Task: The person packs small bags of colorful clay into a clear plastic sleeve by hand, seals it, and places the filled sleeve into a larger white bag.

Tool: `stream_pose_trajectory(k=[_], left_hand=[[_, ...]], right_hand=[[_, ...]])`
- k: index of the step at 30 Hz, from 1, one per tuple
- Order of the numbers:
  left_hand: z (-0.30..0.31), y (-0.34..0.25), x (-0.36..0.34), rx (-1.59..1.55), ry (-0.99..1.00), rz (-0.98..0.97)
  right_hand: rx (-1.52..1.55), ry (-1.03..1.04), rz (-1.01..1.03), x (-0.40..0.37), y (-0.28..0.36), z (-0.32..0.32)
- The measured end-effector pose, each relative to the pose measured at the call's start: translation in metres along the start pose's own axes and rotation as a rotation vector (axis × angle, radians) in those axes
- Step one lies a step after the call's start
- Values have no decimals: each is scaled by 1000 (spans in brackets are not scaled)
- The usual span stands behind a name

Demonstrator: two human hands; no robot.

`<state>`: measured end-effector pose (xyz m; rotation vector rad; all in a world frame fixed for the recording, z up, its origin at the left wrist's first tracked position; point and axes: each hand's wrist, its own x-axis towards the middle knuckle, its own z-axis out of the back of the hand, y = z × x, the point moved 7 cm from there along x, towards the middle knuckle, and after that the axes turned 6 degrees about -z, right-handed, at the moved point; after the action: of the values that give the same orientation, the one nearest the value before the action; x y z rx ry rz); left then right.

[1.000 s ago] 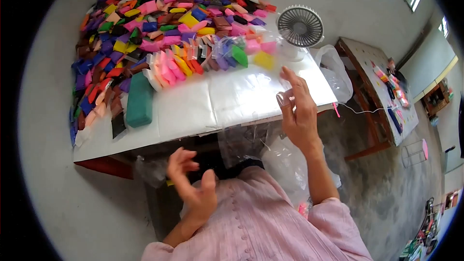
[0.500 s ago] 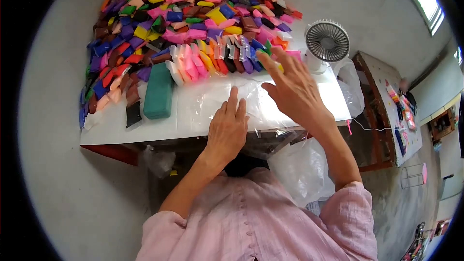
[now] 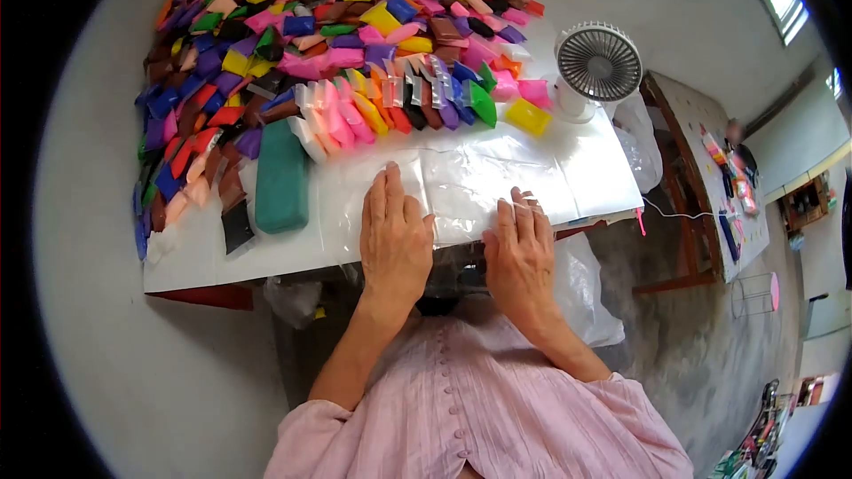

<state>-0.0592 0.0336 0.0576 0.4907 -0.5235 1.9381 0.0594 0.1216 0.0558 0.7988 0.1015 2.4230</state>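
Note:
My left hand (image 3: pixel 395 229) lies flat on a sheet or bag of clear plastic (image 3: pixel 457 184) near the table's front edge, its fingers stretched out. To its right, my right hand (image 3: pixel 520 248) rests on the same plastic's near side with its fingers extended. Neither hand grips anything. Beyond the plastic leans a row of small coloured packets, among them a yellow one (image 3: pixel 371 115) and a green one (image 3: pixel 483 106). A separate yellow packet (image 3: pixel 529 117) lies flat at the row's right end. What the packets contain cannot be made out.
A green block (image 3: pixel 283 176) stands left of my left hand. Behind it, a large heap of coloured packets (image 3: pixel 293 25) covers the back and left. A white fan (image 3: pixel 598 64) stands at the table's right, with plastic bags (image 3: pixel 641 137) beside it. Another table (image 3: pixel 697 151) is farther right.
My right hand has come down from the row's right end to the plastic at the front edge. My left hand has shifted left and flattened. The camera view has tilted slightly.

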Motion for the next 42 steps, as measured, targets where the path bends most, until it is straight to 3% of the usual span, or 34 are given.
stream_pose_trajectory(k=[4, 9, 16, 19, 21, 26, 29, 33, 37, 42], left_hand=[[-2, 5, -4, -132, 3, 101], [4, 5, -3, 16, 39, 5], [0, 36, -20, -62, 115, 96], [-2, 37, -23, -28, 67, 94], [1, 33, -20, 28, 65, 53], [6, 41, -27, -24, 60, 196], [6, 42, -29, -76, 49, 239], [9, 35, -25, 49, 133, 178], [4, 33, -26, -27, 118, 145], [6, 37, -22, 0, 148, 136]], right_hand=[[59, 68, 202, -2, 27, -5], [101, 76, 29, 27, 15, -9], [-87, -8, -160, 17, -25, -20], [-110, 81, -114, 17, -12, -19], [-88, 148, 53, 18, 3, -24], [-15, 30, -148, 27, -21, -31], [-14, -7, -132, 21, -17, -27], [-77, 105, -47, 21, -8, -31], [99, 118, 67, 27, 3, -32], [-24, 171, -36, 31, -13, -37]])
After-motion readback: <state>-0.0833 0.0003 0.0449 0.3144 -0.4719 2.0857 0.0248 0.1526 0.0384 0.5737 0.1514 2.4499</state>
